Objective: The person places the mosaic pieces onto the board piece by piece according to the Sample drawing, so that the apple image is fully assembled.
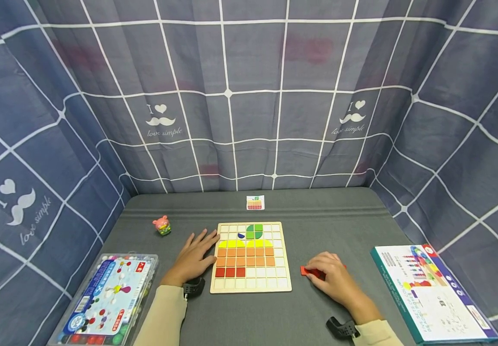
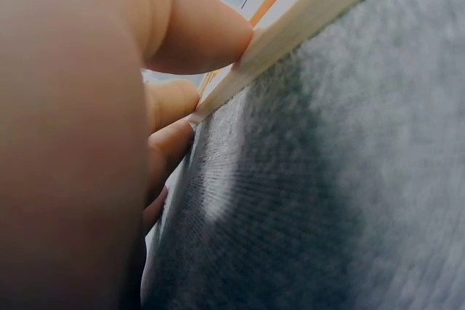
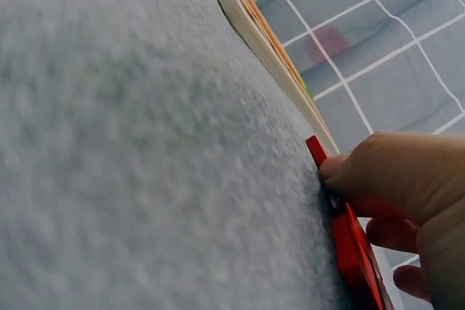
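Observation:
A pale wooden grid board (image 1: 250, 286) lies mid-table, bearing rows of red, orange and yellow square tiles and a green leaf-like group (image 1: 254, 231) at the top with a small dark blue piece (image 1: 241, 236) beside it. Along its left edge rests my left hand (image 1: 194, 257), fingers spread; the left wrist view has thumb and fingertips at the board's side (image 2: 272, 52). To the board's right, my right hand (image 1: 328, 274) is low over red tiles (image 1: 318, 274). Its thumb and curled fingers pinch a red tile (image 3: 316, 149), with more red pieces (image 3: 352, 252) under the hand.
A small picture card (image 1: 255, 203) lies behind the board. A pink pig figurine (image 1: 162, 225) stands at the back left. On the left is a clear plastic case (image 1: 110, 293); on the right, a white and teal box (image 1: 439, 293). Grid-patterned curtains (image 1: 253, 115) surround the table.

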Action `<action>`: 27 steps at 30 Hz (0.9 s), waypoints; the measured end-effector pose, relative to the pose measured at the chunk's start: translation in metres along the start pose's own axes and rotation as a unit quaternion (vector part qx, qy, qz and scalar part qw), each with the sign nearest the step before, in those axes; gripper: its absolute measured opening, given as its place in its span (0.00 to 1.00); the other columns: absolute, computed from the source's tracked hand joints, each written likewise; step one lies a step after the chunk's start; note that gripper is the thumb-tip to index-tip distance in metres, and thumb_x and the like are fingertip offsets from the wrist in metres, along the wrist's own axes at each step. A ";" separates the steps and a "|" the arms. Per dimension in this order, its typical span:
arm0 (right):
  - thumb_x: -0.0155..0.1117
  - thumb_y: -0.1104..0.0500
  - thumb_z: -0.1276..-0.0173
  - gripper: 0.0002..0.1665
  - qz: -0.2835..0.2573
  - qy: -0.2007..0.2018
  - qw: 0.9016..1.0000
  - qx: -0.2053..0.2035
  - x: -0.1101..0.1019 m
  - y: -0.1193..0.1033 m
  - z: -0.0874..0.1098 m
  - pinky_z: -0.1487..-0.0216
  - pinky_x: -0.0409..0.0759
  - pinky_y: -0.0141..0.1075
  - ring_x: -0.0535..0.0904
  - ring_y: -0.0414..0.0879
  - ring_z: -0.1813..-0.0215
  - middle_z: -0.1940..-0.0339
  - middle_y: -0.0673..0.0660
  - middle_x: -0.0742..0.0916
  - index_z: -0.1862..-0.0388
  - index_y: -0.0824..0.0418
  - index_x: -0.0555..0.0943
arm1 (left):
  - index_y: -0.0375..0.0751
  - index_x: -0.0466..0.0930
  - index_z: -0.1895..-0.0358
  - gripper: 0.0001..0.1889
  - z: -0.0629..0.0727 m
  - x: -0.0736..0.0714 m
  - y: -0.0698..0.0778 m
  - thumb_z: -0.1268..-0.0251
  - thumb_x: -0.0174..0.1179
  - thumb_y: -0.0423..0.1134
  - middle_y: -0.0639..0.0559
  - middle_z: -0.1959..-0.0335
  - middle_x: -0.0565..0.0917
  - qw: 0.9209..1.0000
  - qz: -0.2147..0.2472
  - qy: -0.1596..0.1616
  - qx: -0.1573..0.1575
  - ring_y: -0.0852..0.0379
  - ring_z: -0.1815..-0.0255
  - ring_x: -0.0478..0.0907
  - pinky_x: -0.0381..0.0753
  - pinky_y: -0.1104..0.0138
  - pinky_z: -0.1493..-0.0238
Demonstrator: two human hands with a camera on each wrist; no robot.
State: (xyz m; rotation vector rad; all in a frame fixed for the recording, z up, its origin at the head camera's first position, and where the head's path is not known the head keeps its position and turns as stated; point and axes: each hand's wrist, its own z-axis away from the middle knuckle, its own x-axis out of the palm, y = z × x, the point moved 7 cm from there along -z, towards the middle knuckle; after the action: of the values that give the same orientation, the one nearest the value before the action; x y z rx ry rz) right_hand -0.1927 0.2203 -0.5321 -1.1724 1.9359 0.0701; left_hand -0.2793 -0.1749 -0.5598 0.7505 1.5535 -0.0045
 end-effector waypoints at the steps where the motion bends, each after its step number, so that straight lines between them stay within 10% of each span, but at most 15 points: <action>1: 0.85 0.68 0.48 0.17 0.000 0.000 1.000 0.003 0.001 0.000 0.000 0.49 0.73 0.46 0.83 0.45 0.53 0.58 0.46 0.90 0.59 0.57 0.91 | 0.48 0.67 0.18 0.36 0.000 0.000 0.000 0.30 0.61 0.45 0.53 0.18 0.63 1.000 0.000 0.000 0.000 0.43 0.16 0.52 0.38 0.42 0.19; 9: 0.85 0.68 0.46 0.15 0.007 0.006 1.000 0.023 0.007 -0.005 -0.007 0.50 0.80 0.50 0.84 0.42 0.54 0.58 0.47 0.90 0.61 0.57 0.91 | 0.47 0.67 0.18 0.36 -0.001 0.000 0.001 0.30 0.61 0.45 0.52 0.18 0.63 1.000 -0.001 -0.001 -0.004 0.43 0.16 0.53 0.39 0.41 0.19; 17: 0.83 0.68 0.43 0.14 -0.031 0.002 0.999 0.014 0.028 -0.025 -0.023 0.56 0.82 0.32 0.83 0.42 0.55 0.56 0.48 0.89 0.58 0.58 0.91 | 0.48 0.67 0.18 0.36 0.000 -0.001 0.001 0.30 0.62 0.45 0.52 0.18 0.64 1.000 0.003 -0.002 -0.006 0.43 0.16 0.52 0.37 0.41 0.19; 27: 0.81 0.71 0.42 0.12 -0.077 -0.028 0.996 -0.042 0.068 -0.057 -0.055 0.50 0.86 0.43 0.84 0.42 0.52 0.57 0.52 0.88 0.62 0.59 0.90 | 0.48 0.66 0.18 0.37 0.000 0.000 0.000 0.29 0.61 0.46 0.53 0.18 0.63 1.000 0.000 -0.006 -0.007 0.44 0.16 0.51 0.36 0.42 0.19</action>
State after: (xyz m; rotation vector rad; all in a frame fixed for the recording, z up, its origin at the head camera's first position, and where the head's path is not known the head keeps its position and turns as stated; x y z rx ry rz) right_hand -0.1979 0.1161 -0.5235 -1.3582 1.8030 0.1016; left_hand -0.2795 -0.1747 -0.5599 0.7385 1.5409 0.0009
